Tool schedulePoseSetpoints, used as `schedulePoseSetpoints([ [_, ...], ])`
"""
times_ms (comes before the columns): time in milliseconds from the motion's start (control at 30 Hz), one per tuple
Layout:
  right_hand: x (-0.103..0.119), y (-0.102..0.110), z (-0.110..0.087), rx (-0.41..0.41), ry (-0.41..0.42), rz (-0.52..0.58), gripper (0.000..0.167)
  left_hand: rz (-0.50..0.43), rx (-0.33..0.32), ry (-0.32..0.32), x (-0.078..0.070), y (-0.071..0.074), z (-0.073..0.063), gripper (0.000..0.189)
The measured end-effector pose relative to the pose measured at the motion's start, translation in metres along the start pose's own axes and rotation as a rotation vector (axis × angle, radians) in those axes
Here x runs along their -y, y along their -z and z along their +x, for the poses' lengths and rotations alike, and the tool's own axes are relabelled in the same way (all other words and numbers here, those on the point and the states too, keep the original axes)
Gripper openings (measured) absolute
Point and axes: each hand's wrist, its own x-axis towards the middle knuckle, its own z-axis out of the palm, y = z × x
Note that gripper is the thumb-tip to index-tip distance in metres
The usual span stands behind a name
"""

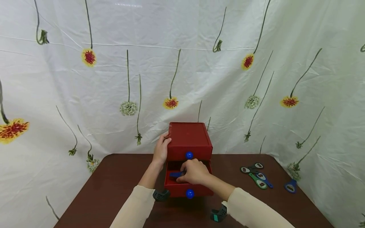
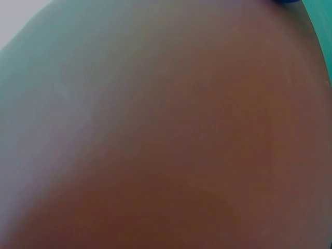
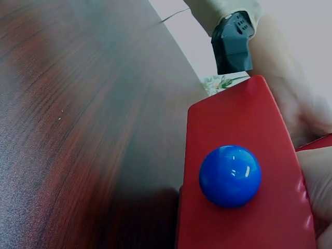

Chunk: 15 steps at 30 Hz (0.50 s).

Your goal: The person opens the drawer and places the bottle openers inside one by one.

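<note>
A small red drawer cabinet (image 1: pixel 189 134) stands on the table, its lower drawer (image 1: pixel 179 191) pulled out. My left hand (image 1: pixel 161 148) rests against the cabinet's left side, near the top edge. Into the lower drawer reaches my right hand (image 1: pixel 195 171), its thumb and fingers bent around the dark end of a blue bottle opener (image 1: pixel 176 174). The fingers hide part of that opener. A round blue knob (image 3: pixel 230 176) sits on the drawer front in the right wrist view. Blurred skin fills most of the left wrist view.
Several bottle openers lie together at the right of the table: black (image 1: pixel 245 170), green (image 1: pixel 259 182) and blue (image 1: pixel 263 178) ones. Another blue opener (image 1: pixel 291 186) lies near the right edge. Behind the brown table (image 1: pixel 119 190) hangs a flowered white cloth (image 1: pixel 114 88).
</note>
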Motion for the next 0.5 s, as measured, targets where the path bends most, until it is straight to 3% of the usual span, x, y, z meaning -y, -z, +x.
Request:
schedulePoseSetpoints([
  [300, 0.004, -0.008, 0.010, 0.046, -0.087, -0.051, 0.030, -0.016, 0.003, 0.006, 0.001, 0.000, 0.002, 0.052],
  [500, 0.002, -0.014, 0.016, 0.064, -0.093, -0.089, 0.031, -0.024, 0.003, 0.003, 0.002, 0.000, 0.001, 0.052],
])
